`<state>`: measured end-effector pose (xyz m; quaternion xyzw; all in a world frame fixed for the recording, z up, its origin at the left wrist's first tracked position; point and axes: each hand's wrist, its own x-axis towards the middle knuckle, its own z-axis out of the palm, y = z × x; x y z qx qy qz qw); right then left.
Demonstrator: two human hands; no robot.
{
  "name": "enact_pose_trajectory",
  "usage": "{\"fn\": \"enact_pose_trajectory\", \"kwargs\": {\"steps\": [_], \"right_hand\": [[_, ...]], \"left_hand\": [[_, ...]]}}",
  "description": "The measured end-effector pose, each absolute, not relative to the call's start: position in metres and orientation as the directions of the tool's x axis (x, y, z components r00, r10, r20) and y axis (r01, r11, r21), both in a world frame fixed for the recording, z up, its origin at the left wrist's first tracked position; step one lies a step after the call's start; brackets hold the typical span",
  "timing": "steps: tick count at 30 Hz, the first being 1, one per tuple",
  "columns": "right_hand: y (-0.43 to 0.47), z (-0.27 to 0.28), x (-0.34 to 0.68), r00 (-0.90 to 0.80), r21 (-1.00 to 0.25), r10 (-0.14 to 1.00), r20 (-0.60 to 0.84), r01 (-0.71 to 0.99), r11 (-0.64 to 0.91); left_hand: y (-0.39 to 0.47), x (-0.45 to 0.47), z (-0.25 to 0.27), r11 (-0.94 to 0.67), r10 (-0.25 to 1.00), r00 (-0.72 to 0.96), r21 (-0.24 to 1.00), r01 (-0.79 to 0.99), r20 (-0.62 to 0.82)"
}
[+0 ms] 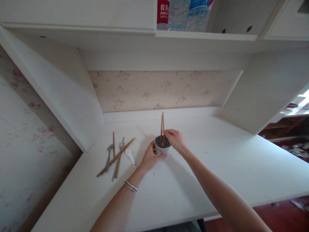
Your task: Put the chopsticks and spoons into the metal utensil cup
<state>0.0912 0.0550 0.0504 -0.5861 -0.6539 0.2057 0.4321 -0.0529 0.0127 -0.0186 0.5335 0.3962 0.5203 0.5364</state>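
A small grey metal utensil cup (161, 149) stands upright on the white desk (217, 167). My left hand (150, 158) wraps around the cup's near side. My right hand (175, 139) pinches two wooden chopsticks (162, 124) that stand upright with their lower ends inside the cup. To the left of the cup lie loose utensils: several wooden chopsticks (116, 157), two metal spoons (109, 154) and a white ceramic spoon (130, 155).
The desk sits in a white alcove with floral wallpaper (159, 90) at the back and side panels left and right. Water bottles (185, 14) stand on a shelf above. The desk's front edge is near me; red floor shows at lower right.
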Motion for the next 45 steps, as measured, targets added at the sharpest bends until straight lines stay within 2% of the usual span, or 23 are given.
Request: {"fn": "enact_pose_trajectory", "kwargs": {"steps": [14, 22, 25, 29, 32, 34, 38, 40, 42, 45], "right_hand": [[0.051, 0.042, 0.090, 0.009, -0.732, 0.943, 0.333, 0.633, 0.253], [0.052, 0.041, 0.091, -0.029, -0.759, 0.957, 0.289, 0.602, 0.247], [0.048, 0.038, 0.094, -0.024, -0.847, 0.970, 0.242, 0.483, 0.224], [0.032, 0.023, 0.096, -0.064, -0.968, 0.984, 0.168, 0.178, 0.177], [0.017, 0.006, 0.093, -0.139, -0.991, 0.981, 0.133, -0.014, 0.132], [0.010, -0.004, 0.091, -0.172, -0.987, 0.973, 0.152, -0.071, 0.142], [0.010, -0.015, 0.086, -0.121, -0.962, 0.955, 0.272, -0.003, 0.274], [0.011, -0.015, 0.086, -0.095, -0.956, 0.954, 0.286, 0.036, 0.290], [0.011, -0.014, 0.086, -0.098, -0.957, 0.955, 0.280, 0.046, 0.286], [0.010, -0.013, 0.088, -0.112, -0.963, 0.959, 0.259, 0.045, 0.265]], "left_hand": [[0.012, -0.051, -0.018, -0.088, 0.981, 0.154, 0.981, -0.176, 0.115], [0.012, -0.051, -0.016, -0.079, 0.983, 0.149, 0.983, -0.164, 0.104], [0.009, -0.051, -0.012, -0.086, 0.983, 0.148, 0.983, -0.162, 0.111], [0.006, -0.050, -0.008, -0.118, 0.978, 0.150, 0.977, -0.179, 0.146], [0.005, -0.050, -0.006, -0.123, 0.978, 0.146, 0.978, -0.171, 0.148], [0.005, -0.050, -0.005, -0.127, 0.978, 0.149, 0.981, -0.149, 0.149], [0.004, -0.056, 0.000, -0.137, 0.953, 0.263, 0.988, -0.067, 0.150], [0.002, -0.066, 0.004, -0.163, 0.942, 0.304, 0.986, 0.043, 0.142], [0.000, -0.083, 0.010, -0.174, 0.959, 0.263, 0.950, 0.260, 0.104], [0.000, -0.123, 0.024, -0.128, 0.990, 0.133, 0.756, 0.642, 0.055]]}}
